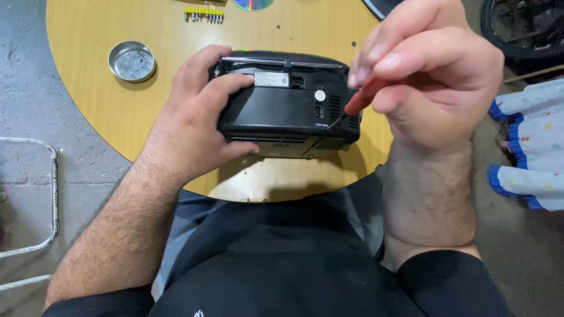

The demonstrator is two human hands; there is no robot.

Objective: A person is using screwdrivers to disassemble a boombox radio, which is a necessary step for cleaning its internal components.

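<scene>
A black portable radio player [282, 111] lies back-side up on a round wooden table [106, 111]. My left hand [191, 120] grips its left end, fingers spread over the back panel. My right hand [429, 76] holds a screwdriver with a red handle [359, 101]. Its thin metal tip touches the back panel near the right edge, beside the vent slots.
A small round metal tin [131, 61] sits on the table to the left. A yellow strip of screwdriver bits [204, 13] and a shiny disc [252, 4] lie at the far edge. A white metal frame [53, 194] stands on the concrete floor at left; patterned cloth [531, 147] at right.
</scene>
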